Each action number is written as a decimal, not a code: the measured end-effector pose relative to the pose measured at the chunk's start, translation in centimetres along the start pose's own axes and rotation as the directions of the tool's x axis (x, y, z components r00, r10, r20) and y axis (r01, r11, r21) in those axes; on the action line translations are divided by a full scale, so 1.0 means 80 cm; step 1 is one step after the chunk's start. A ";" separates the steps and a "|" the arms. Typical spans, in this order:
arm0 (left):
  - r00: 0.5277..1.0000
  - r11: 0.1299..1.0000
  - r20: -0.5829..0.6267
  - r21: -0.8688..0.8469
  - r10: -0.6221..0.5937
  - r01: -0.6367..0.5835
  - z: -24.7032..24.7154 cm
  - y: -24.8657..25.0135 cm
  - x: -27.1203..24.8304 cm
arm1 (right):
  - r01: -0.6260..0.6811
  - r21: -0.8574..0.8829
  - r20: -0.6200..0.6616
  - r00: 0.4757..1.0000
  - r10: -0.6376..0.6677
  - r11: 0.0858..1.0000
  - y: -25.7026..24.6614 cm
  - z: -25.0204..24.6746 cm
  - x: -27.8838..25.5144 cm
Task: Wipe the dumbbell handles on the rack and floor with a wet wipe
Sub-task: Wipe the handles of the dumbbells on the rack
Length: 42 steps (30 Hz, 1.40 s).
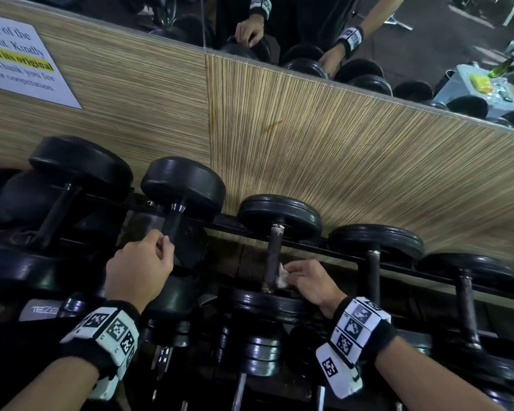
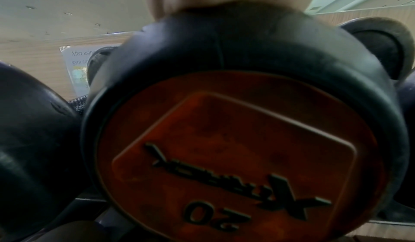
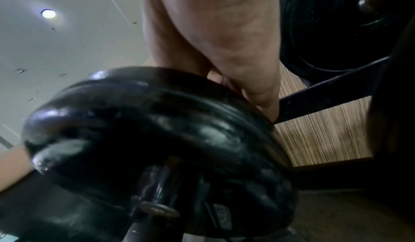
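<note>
A striped wood wall panel (image 1: 353, 149) backed the dumbbell rack (image 1: 353, 253), with a mirror above. The right hand (image 1: 310, 281) pinched a white wet wipe (image 1: 282, 275) against the worn metal handle (image 1: 273, 259) of a plate dumbbell. The left hand (image 1: 140, 268) curled by the thick black handle (image 1: 172, 225) of the neighbouring dumbbell; whether it gripped was unclear. The wipe looked soft and limp, best bunched around the bar. The dumbbells seemed too heavy to shift, so better wiped in place.

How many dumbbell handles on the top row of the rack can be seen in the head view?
5: far-left handle, handle beside the left hand, handle at the right hand's wipe, two rightward. More may be hidden.
</note>
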State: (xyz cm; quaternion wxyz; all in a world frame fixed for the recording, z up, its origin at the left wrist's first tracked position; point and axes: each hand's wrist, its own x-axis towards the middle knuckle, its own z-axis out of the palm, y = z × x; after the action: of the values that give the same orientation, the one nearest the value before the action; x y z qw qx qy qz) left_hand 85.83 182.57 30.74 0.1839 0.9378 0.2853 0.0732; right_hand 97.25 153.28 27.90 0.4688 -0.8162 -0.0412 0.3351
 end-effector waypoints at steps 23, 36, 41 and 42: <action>0.999 0.999 0.004 0.007 -0.044 0.044 -0.002 0.001 0.001 | -0.090 0.077 0.061 0.994 0.086 0.993 -0.007 -0.004 0.000; 0.999 0.999 0.021 0.006 -0.049 0.049 -0.001 0.001 0.002 | -0.054 -0.036 0.074 0.996 0.057 0.998 -0.007 -0.015 0.010; 0.998 0.998 0.030 -0.001 -0.056 0.056 -0.003 0.003 0.001 | -0.050 0.000 0.038 0.998 0.050 0.999 -0.013 -0.015 0.014; 0.998 0.998 0.031 -0.003 -0.057 0.057 -0.004 0.003 0.001 | -0.044 0.046 -0.019 0.999 0.045 0.998 -0.018 -0.012 0.023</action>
State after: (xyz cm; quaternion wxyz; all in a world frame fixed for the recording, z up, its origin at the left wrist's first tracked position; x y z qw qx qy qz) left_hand 85.92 182.49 31.10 0.1922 0.9299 0.3090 0.0542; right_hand 99.61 154.04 28.41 0.4802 -0.8092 -0.0108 0.3383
